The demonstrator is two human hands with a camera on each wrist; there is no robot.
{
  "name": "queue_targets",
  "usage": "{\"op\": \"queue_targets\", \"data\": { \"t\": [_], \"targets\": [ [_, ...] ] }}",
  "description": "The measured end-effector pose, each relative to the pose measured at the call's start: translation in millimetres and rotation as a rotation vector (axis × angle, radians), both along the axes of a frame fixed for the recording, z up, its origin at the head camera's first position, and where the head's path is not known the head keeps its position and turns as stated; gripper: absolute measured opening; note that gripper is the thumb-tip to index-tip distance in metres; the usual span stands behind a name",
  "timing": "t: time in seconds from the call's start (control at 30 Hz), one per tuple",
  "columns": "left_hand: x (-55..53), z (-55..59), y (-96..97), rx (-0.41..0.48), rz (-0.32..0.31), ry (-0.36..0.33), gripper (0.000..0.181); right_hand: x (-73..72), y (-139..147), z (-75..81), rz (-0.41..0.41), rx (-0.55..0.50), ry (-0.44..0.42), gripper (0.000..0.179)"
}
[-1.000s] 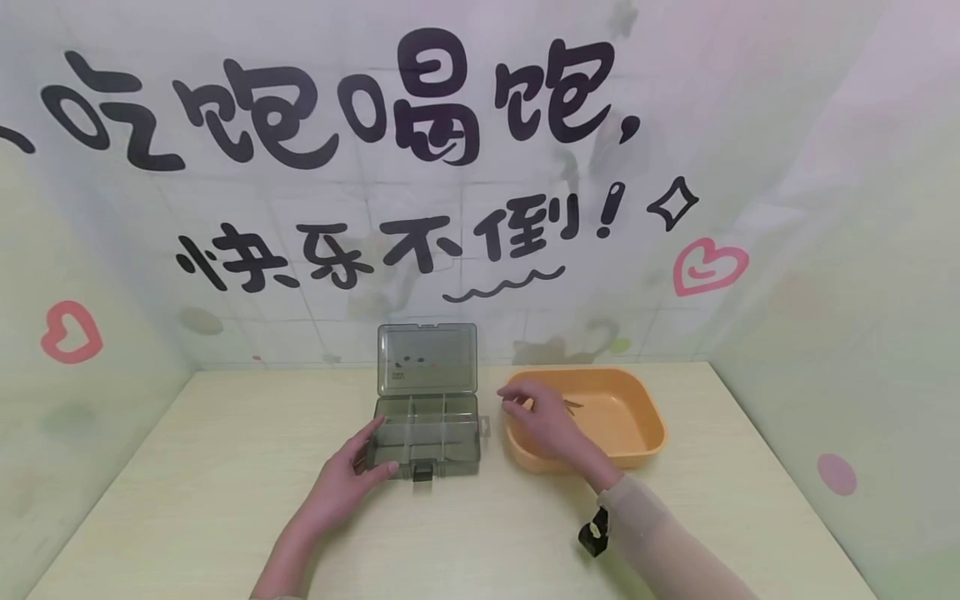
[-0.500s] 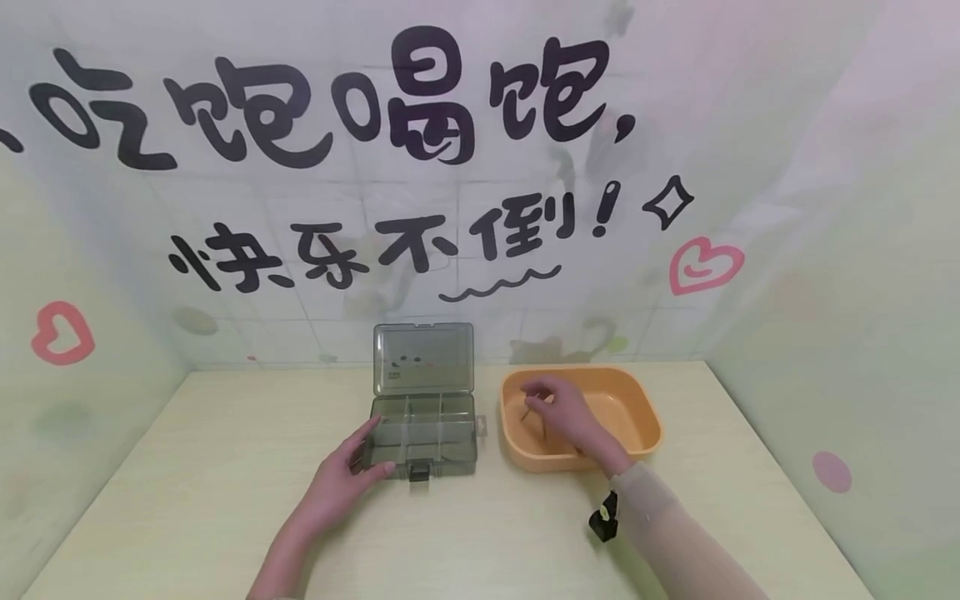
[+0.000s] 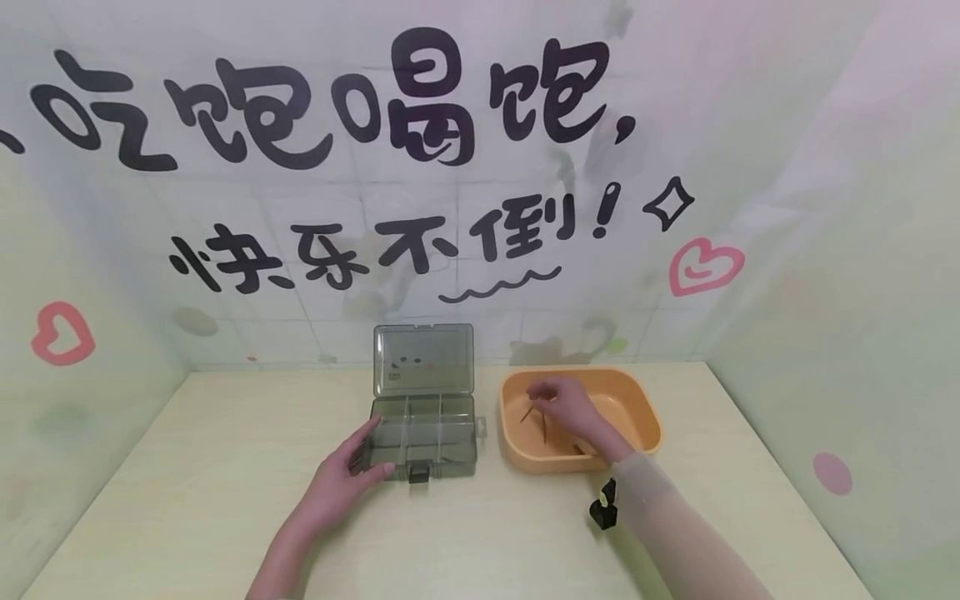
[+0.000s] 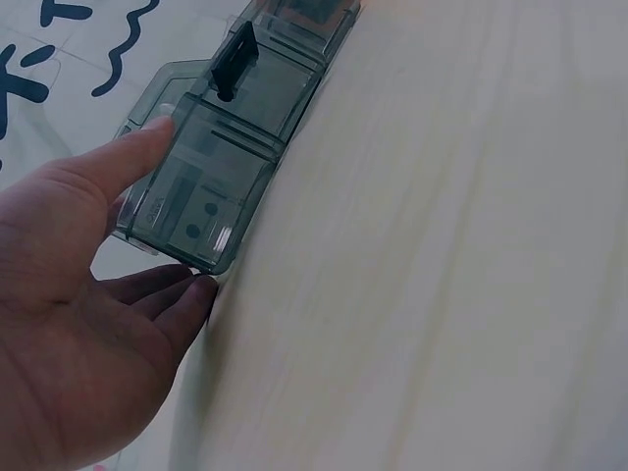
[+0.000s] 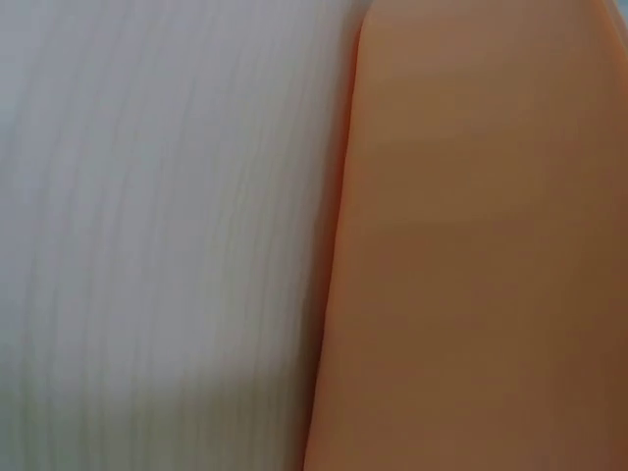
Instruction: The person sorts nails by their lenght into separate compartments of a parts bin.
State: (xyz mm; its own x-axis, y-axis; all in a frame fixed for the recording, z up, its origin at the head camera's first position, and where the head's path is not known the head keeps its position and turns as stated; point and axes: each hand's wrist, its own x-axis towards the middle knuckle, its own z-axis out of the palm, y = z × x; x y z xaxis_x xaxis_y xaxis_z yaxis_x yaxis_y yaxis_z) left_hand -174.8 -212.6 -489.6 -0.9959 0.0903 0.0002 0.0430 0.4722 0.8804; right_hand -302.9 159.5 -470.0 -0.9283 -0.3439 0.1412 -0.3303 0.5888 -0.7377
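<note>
A translucent grey compartment box [image 3: 459,469] stands with its lid [image 3: 423,358] raised against the wall. My left hand [image 3: 339,487] grips its front left corner, the thumb at the front edge and the fingers along the left side; the left wrist view shows the box [image 4: 211,186] between thumb and fingers. Over the left half of an orange bin [image 3: 528,463] is my right hand [image 3: 576,410], its fingers bent down inside the rim. Close to those fingertips are thin dark sticks [image 3: 544,429] like nails. Whether the fingers pinch one, I cannot tell.
Both containers stand side by side on a pale wooden table [image 3: 450,542], near the printed back wall [image 3: 337,333]. A short dark piece [image 3: 577,450] lies in the bin by my right wrist. A black device [image 3: 603,508] hangs at my right sleeve.
My right hand has moved right from the bin's left rim to inside it, uncovering the thin dark sticks, then shifted slightly right. The left hand and the box stay as they were.
</note>
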Motion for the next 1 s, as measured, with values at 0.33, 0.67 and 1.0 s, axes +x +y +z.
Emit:
{"op": "queue_targets", "data": {
  "t": [0.33, 0.67, 1.0],
  "targets": [
    [1.3, -1.1, -1.8, 0.009, 0.000, 0.002, 0.080, -7.0, -1, -3.2, 0.036, 0.056, 0.022, 0.019],
    [-1.8, -2.4, 0.7, 0.007, -0.009, 0.010, 0.079, -9.2, 1, -4.6, 0.095, 0.139, 0.121, 0.020],
    [-0.1, -1.2, 0.2, -0.010, 0.003, -0.003, 0.079, -12.9, -2, -5.8, 0.120, 0.182, 0.123, 0.021]
  ]
}}
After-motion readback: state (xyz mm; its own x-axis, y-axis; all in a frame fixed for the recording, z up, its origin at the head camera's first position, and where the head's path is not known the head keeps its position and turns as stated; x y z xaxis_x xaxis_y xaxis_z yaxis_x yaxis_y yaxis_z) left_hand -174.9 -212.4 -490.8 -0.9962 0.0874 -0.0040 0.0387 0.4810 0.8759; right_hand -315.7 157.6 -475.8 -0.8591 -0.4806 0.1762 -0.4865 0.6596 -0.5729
